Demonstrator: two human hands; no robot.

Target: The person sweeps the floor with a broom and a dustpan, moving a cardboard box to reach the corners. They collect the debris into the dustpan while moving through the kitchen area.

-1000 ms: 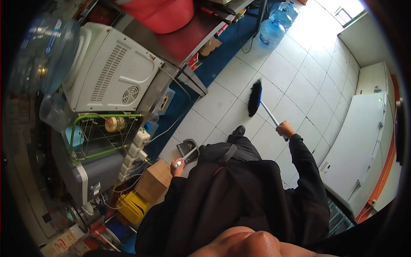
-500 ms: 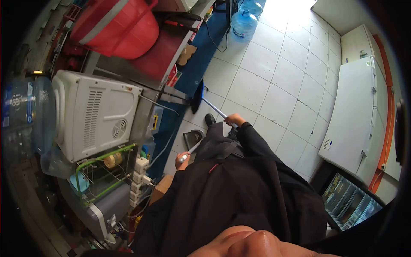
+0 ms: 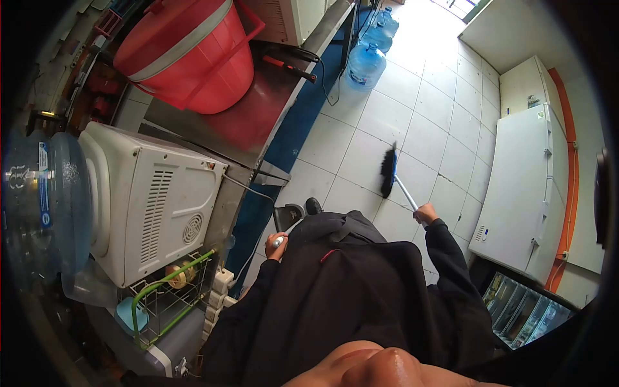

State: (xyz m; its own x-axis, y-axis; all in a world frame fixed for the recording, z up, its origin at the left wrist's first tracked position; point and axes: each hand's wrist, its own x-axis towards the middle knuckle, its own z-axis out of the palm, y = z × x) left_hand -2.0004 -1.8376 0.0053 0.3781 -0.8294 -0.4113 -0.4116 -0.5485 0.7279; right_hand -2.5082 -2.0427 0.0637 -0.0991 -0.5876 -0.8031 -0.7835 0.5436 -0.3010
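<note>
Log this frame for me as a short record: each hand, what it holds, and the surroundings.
Right hand: closed around the handle of the broom
Broom head: blue with dark bristles, over the tiled floor; floor contact unclear
Left hand: closed around the handle of the dustpan
Dustpan: dark, beside a black shoe
Picture left: red bucket on a metal table
Picture top: blue bottles on the floor

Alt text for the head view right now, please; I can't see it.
A person's right hand holds a broom over the tiled floor; the left hand holds a dustpan. Blue water jugs stand ahead, and a red bucket sits on a metal table at left.
</note>
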